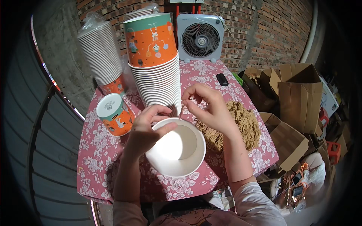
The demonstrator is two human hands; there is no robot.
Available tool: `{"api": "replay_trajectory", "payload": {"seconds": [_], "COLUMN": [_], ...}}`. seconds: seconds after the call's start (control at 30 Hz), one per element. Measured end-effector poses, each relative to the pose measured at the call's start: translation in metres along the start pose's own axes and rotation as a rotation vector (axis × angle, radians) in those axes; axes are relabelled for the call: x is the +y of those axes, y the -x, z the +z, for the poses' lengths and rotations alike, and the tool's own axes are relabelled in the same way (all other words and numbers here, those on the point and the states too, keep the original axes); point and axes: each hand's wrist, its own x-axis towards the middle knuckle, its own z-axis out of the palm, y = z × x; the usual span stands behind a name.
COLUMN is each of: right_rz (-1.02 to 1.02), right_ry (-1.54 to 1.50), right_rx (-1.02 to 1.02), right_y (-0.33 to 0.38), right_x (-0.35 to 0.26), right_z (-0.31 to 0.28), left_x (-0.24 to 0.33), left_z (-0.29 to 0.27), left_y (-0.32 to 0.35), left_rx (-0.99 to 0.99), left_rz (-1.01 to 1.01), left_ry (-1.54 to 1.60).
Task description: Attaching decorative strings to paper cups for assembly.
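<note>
A white-lined paper bucket (pixel 194 154) stands tilted on the table before me, its open mouth facing me. My left hand (pixel 145 128) grips its left rim, the thumb inside and the fingers outside at the far side. My right hand (pixel 211 107) is above the far rim, pinching a short tan cord (pixel 181 110) between thumb and forefinger. The cord's lower end meets the rim; whether it passes through a hole cannot be made out. Beside my right forearm lies a thick bundle of tan cords (pixel 243 126).
Behind the bucket rises a tall stack of nested paper buckets (pixel 158 81) with an orange-and-green one on top. An upside-down orange bucket (pixel 117 119) and a bagged stack (pixel 100 56) are at left. A fan (pixel 201 39), a small black object (pixel 222 80) and cardboard boxes (pixel 299 103) lie beyond.
</note>
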Motion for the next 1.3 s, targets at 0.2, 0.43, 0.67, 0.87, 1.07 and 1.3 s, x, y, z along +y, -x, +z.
{"api": "replay_trajectory", "payload": {"seconds": [0.2, 0.43, 0.67, 0.87, 1.07, 1.3], "right_rz": [-0.163, -0.167, -0.155, -0.083, -0.11, -0.045], "right_ry": [0.036, 0.061, 0.094, 0.053, 0.105, 0.124], "right_rx": [-0.075, -0.176, -0.135, 0.137, 0.198, 0.197], "right_y": [0.001, 0.003, 0.002, 0.003, 0.001, 0.001], "right_x": [0.0, -0.001, -0.002, -0.001, 0.007, 0.004], "right_z": [0.006, 0.026, 0.025, 0.022, 0.025, 0.025], "left_x": [-0.003, -0.003, -0.016, -0.018, -0.022, -0.023], "left_z": [-0.007, -0.008, -0.004, -0.004, -0.001, -0.001], "left_y": [0.001, -0.006, -0.012, -0.011, -0.013, -0.014], "left_rx": [-0.005, -0.009, 0.108, 0.056, 0.04, 0.013], "left_rz": [-0.047, 0.03, 0.165, 0.128, 0.046, 0.0], "left_ry": [-0.266, -0.159, -0.257, -0.278, -0.357, -0.432]}}
